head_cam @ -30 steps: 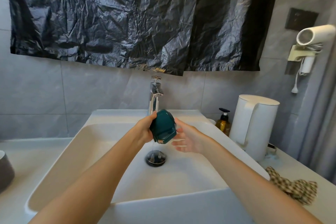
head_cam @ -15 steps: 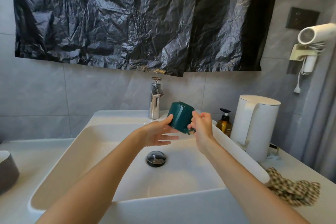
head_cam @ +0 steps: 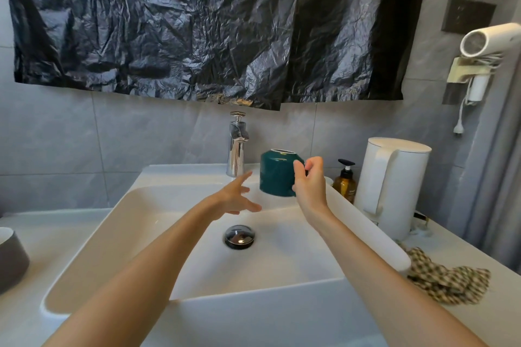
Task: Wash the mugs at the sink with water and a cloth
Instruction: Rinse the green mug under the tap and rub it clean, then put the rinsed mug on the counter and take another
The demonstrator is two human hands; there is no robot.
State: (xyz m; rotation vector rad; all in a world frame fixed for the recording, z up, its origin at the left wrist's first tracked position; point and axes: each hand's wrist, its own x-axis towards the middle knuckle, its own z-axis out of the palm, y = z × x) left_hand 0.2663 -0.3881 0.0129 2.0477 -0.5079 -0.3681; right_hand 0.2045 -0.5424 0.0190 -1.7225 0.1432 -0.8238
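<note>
- Your right hand (head_cam: 308, 186) grips the dark green mug (head_cam: 276, 175), fingers curled on its right side. The mug is upside down, base up, just left of those fingers.
- Whether the mug's rim touches the sink (head_cam: 180, 175) ledge beneath it cannot be told.
- Your left hand (head_cam: 234, 200) holds nothing, its fingers straight and spread over the basin, tips near the mug but apart from it.
- The faucet (head_cam: 237, 146) stands just beyond your left fingertips, and the drain plug (head_cam: 239, 236) lies below them.
- A checked cloth (head_cam: 448, 279) lies on the counter well right of your right fingers, nearer you than a white kettle (head_cam: 394, 186).
</note>
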